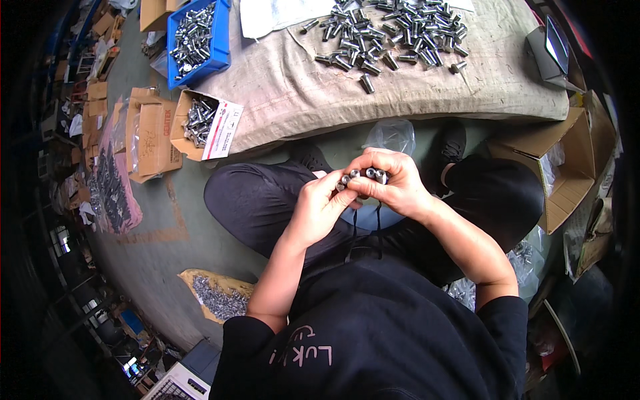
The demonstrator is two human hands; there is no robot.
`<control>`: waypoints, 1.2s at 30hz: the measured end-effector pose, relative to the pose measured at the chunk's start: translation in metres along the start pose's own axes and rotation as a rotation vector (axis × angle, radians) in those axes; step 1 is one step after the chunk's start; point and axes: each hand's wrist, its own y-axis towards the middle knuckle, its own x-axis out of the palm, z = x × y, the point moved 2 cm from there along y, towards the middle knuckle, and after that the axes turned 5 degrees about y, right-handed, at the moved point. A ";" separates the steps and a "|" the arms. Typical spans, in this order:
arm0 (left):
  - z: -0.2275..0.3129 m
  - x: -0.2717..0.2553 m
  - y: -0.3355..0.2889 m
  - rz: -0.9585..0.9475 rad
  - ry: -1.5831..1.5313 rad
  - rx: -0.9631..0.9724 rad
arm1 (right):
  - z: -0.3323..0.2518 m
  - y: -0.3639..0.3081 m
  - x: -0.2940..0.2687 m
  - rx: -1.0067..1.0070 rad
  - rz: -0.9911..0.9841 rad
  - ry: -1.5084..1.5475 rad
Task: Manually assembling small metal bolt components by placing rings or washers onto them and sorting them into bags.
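My left hand and my right hand meet over my lap, fingers closed round a small row of short metal cylindrical fittings. Their round ends, dark in the middle, face up between my thumbs and fingers. A few sit by the left fingertips, others under the right thumb. Beyond my hands, a loose heap of similar shiny fittings lies on a cloth-covered work surface. One fitting lies apart, nearest to me. Just past my right hand is a clear plastic bag.
At the far left stand a blue bin and a small cardboard box, both full of metal pieces. An open carton is on the right. A sack of small metal parts lies on the floor, lower left. A dark-screened device rests far right.
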 end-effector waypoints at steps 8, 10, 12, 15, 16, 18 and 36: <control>-0.042 0.038 0.012 0.024 -1.433 -0.190 | 0.006 -0.004 0.017 -0.342 0.027 -0.608; -0.038 0.049 0.022 -0.064 -1.451 -0.214 | 0.014 -0.010 0.023 -0.471 0.002 -0.821; -0.028 0.057 0.028 -0.004 -1.409 -0.256 | 0.012 -0.012 0.026 -0.511 -0.018 -0.932; -0.055 0.047 0.026 -0.025 -1.492 -0.174 | 0.002 -0.007 0.022 -0.520 0.016 -0.879; -0.060 0.045 0.027 0.001 -1.426 -0.180 | -0.001 -0.004 0.021 -0.524 0.032 -0.850; -0.046 0.043 0.027 0.071 -1.355 -0.223 | -0.005 0.000 0.015 -0.524 0.070 -0.798; -0.025 0.021 0.017 0.284 -1.158 -0.177 | -0.007 -0.003 0.008 -0.338 0.099 -0.669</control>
